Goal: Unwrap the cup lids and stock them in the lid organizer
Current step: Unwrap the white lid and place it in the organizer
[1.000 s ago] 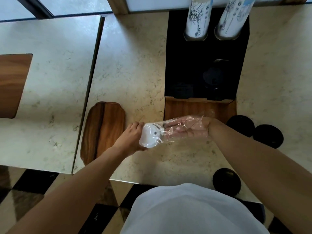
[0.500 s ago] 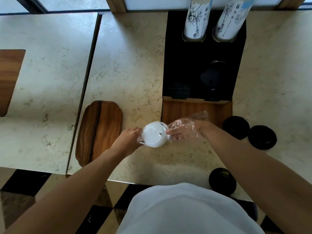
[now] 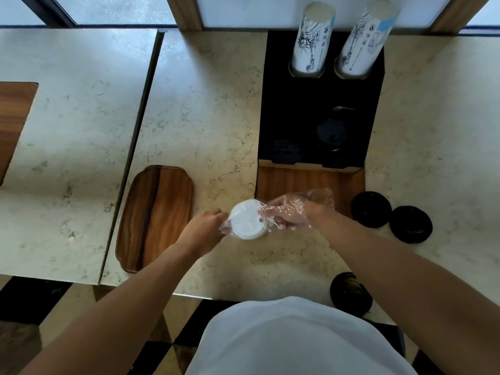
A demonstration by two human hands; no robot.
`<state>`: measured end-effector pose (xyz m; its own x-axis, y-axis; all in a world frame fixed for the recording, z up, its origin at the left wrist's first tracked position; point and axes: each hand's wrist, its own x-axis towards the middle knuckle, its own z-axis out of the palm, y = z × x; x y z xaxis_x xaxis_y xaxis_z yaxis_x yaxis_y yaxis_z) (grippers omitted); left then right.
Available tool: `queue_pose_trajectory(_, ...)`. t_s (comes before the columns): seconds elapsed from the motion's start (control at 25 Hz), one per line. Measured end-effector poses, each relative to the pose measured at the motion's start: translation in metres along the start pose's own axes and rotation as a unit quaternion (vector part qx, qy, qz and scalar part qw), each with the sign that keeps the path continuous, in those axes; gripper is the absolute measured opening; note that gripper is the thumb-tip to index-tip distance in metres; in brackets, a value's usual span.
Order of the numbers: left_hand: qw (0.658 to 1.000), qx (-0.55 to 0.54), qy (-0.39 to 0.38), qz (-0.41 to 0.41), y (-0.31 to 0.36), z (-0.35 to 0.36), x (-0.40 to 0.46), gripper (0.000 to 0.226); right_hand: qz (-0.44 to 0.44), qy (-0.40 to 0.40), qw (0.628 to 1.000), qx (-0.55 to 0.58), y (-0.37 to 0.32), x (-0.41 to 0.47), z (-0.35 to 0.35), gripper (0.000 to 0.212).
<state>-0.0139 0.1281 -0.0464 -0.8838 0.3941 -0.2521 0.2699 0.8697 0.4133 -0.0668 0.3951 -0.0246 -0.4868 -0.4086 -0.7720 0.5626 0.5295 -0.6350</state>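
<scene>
White cup lids [image 3: 247, 219] sit as a short stack inside a clear plastic wrap [image 3: 303, 205], held just above the front part of the marble worktop [image 3: 205, 109], in front of the lid organizer [image 3: 316, 117]. From my remote view, my left hand [image 3: 205, 230] has its grip pinched on the wrap at the stack's left edge, fingers curled. My right hand [image 3: 288, 213] is inside the loose wrap, its fingers curled round the right side of the stack; the grip is closed on the lids through or within the plastic, and I cannot tell which. The empty end of the wrap bunches up over my right wrist.

The organizer is a black box with a wooden front compartment [image 3: 305, 181] directly behind my right hand. Two tall stacks of printed paper cups [image 3: 311, 41] rise from its back slots, and a dark lid [image 3: 331, 131] lies in a middle well, hard to make out in the shadow.

Three black lids rest on the worktop to my right: two [image 3: 371, 209] touching or nearly touching beside the organizer's front corner, and one [image 3: 350, 293] near the worktop's front edge. A wooden tray [image 3: 157, 216] lies on the worktop left of my left hand, apart from it. A second marble worktop [image 3: 67, 131] adjoins on the left.
</scene>
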Motion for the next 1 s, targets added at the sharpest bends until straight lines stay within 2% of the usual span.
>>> queue_pose_trajectory(0.12, 1.0, -0.007, 0.007, 0.01, -0.003, 0.002, -0.005, 0.026, 0.016, -0.029, 0.999, 0.007, 0.015, 0.017, -0.005, 0.026)
queue_pose_trajectory(0.36, 1.0, -0.019, -0.006, 0.022, -0.003, 0.01, -0.015, 0.031, 0.004, -0.075, 0.996, 0.038, 0.033, 0.005, -0.013, 0.029)
queue_pose_trajectory(0.52, 1.0, -0.003, 0.004, 0.015, -0.005, 0.005, -0.017, 0.029, -0.019, -0.043, 0.997, 0.066, 0.043, 0.002, -0.007, 0.038)
queue_pose_trajectory(0.64, 0.999, 0.024, 0.015, 0.047, -0.007, 0.006, -0.02, 0.015, 0.0, -0.092, 0.976, 0.199, 0.057, 0.001, -0.009, 0.025)
queue_pose_trajectory(0.76, 1.0, 0.002, -0.015, 0.008, -0.016, 0.003, -0.025, 0.017, 0.026, -0.15, 0.948, 0.28, 0.065, -0.01, -0.023, 0.017)
queue_pose_trajectory(0.88, 1.0, 0.017, -0.024, 0.005, -0.021, 0.002, -0.026, 0.02, 0.042, -0.136, 0.943, 0.301, 0.069, -0.014, -0.036, 0.025)
queue_pose_trajectory(1.0, 0.999, 0.023, -0.039, -0.005, -0.023, 0.003, -0.026, 0.027, 0.046, -0.114, 0.953, 0.278, 0.071, -0.018, -0.043, 0.023)
